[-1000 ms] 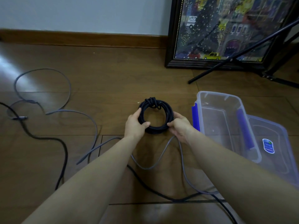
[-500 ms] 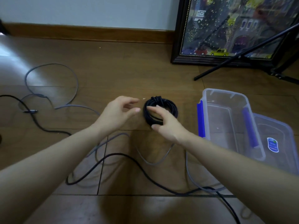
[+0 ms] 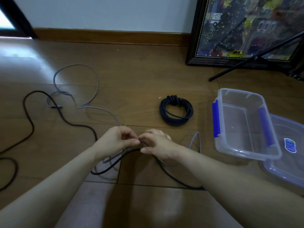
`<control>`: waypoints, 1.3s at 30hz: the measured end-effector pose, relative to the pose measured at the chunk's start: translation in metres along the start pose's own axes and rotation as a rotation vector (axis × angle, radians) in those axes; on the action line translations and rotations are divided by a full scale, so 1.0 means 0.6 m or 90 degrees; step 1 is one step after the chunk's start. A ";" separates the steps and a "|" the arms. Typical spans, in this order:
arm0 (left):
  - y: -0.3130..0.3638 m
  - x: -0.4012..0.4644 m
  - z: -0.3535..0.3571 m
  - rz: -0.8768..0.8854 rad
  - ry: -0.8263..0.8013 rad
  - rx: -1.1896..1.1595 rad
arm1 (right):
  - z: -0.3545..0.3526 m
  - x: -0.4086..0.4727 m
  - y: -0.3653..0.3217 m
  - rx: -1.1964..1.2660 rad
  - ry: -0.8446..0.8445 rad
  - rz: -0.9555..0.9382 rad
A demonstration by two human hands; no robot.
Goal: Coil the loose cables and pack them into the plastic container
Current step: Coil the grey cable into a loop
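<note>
Home: wooden floor (image 3: pixel 148 71), framed painting (image 3: pixel 246 30) against wall.

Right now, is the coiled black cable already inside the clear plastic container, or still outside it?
Outside. The coiled black cable lies on the wooden floor, left of the clear plastic container, which holds nothing visible.

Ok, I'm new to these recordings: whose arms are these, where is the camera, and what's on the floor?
No machine here: a person wears a camera on the head, looking down at their own hands. The left hand and right hand meet over loose cables, a black cable and a grey cable; exactly which strand each grip takes is unclear. One coiled cable lies finished on the wooden floor. Right of it stands the empty plastic container, its lid beside it.
</note>
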State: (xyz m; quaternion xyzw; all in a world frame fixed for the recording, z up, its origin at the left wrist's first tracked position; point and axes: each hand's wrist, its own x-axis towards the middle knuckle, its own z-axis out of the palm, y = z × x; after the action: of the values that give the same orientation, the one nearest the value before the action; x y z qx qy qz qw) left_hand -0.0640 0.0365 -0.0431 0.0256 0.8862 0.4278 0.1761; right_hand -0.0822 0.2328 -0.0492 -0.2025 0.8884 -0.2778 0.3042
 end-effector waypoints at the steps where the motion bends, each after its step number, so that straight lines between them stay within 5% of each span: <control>1: 0.000 0.001 0.001 -0.001 0.002 0.022 | 0.007 -0.003 0.000 -0.004 -0.007 -0.003; 6: -0.010 -0.016 -0.007 -0.051 -0.071 0.008 | 0.037 -0.004 -0.009 -0.014 0.017 -0.005; 16: 0.010 -0.024 -0.017 0.042 0.073 -0.085 | 0.015 0.004 -0.042 0.172 0.195 0.025; 24: 0.030 -0.061 -0.045 0.079 0.167 -0.210 | -0.112 -0.148 -0.009 0.377 0.326 -0.010; 30: 0.153 -0.094 -0.085 0.169 0.140 -0.238 | -0.187 -0.365 0.047 0.398 0.431 0.020; 35: 0.302 -0.164 -0.110 0.286 0.148 -0.214 | -0.211 -0.535 0.071 0.409 0.658 0.107; 39: 0.459 -0.239 -0.121 0.395 0.158 -0.130 | -0.218 -0.638 -0.008 0.408 0.648 0.093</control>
State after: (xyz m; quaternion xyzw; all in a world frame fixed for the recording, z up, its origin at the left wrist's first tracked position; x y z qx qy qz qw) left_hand 0.0170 0.1281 0.2516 0.2234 0.8036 0.5472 -0.0698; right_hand 0.1138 0.4797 0.2040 0.1193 0.8058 -0.5721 -0.0951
